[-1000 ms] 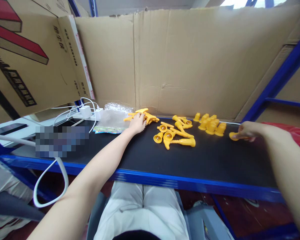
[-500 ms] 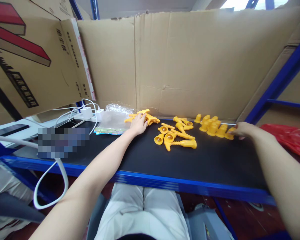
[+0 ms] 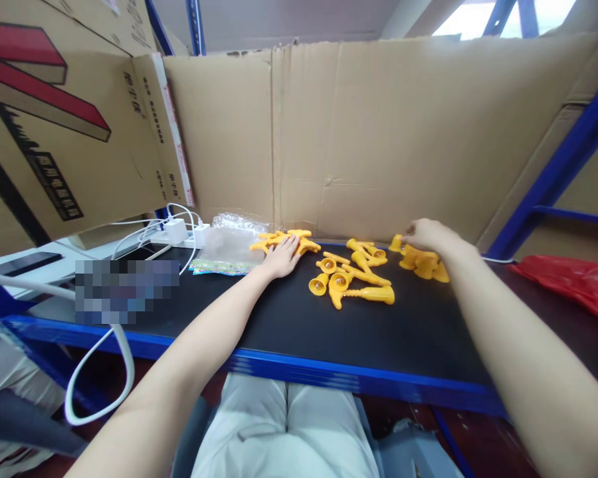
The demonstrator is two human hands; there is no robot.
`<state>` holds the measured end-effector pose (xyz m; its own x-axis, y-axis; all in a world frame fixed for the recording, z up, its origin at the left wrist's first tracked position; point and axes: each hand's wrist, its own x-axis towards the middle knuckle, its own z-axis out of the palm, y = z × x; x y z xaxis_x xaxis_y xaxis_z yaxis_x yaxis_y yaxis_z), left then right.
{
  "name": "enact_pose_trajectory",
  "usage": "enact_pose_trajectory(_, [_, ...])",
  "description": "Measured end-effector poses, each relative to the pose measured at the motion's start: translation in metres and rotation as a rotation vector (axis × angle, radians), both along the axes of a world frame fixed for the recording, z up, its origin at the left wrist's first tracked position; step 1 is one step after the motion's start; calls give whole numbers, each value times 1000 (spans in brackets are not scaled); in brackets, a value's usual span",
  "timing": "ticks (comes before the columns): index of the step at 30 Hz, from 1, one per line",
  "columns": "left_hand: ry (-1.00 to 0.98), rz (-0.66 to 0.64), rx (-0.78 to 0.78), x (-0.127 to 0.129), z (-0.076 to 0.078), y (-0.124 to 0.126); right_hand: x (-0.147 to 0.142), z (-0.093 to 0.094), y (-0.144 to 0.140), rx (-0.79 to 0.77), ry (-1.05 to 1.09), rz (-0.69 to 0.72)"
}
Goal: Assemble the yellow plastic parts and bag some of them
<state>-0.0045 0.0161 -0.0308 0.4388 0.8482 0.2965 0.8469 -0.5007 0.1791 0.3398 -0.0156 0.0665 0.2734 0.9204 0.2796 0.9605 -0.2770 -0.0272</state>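
- Left hand (image 3: 282, 255): flat on the bench (image 3: 289, 318), palm down, fingers spread and resting on the near edge of the star pile (image 3: 285, 240). Not gripping anything visible.
- Star pile: flat yellow branched parts, heaped at the back of the bench, just in front of the cardboard wall (image 3: 379, 133).
- Right hand (image 3: 425, 234): over the cap pile (image 3: 423, 262), fingers curled down onto the far-left caps. Touching them; can't tell whether it actually pinches one, fingertips hidden behind the hand.
- Cap pile: small yellow cone-like caps, clustered at the back right, partly hidden by the right wrist.
- Horn pile (image 3: 351, 275): yellow trumpet-shaped parts with ribbed handles, between the two hands, untouched. Several bells face the camera, one long one lies across the front.
- All three yellow piles sit in a row along the back of the black bench top, close to each other but separate.
- Plastic bag (image 3: 226, 242): clear, crumpled, just left of the star pile, lying on a colourful printed sheet.
- Chargers (image 3: 182, 232): white, with white cables, left of the bag.
- Red bag (image 3: 571, 282): far right edge of the bench, well apart from the caps.
- Printed carton (image 3: 64, 119): upper left, tilted over the bench end.
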Motion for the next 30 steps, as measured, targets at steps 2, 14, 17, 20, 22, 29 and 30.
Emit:
enact_pose_trajectory(2, [6, 8, -26, 1, 1, -3, -14, -9, 14, -109, 37, 55])
enact_pose_trajectory(14, [-99, 50, 91, 2, 9, -8, -26, -86, 39, -101, 155, 141])
enact_pose_trajectory(17, [-124, 53, 131, 2, 10, -7, -26, -85, 33, 13, 174, 89])
enact_pose_trajectory(20, [-166, 33, 198, 3, 13, -9, -31, -80, 26, 95, 189, 90])
enact_pose_trajectory(22, [-203, 13, 249, 3, 16, -11, -36, -74, 20, 172, 171, 101])
enact_pose_trajectory(29, [-265, -90, 428, 5, 26, -22, -73, -43, -2, 504, -43, 460])
enact_pose_trajectory(30, [-263, -100, 444, 6, 27, -24, -80, -40, -5, 526, -80, 544])
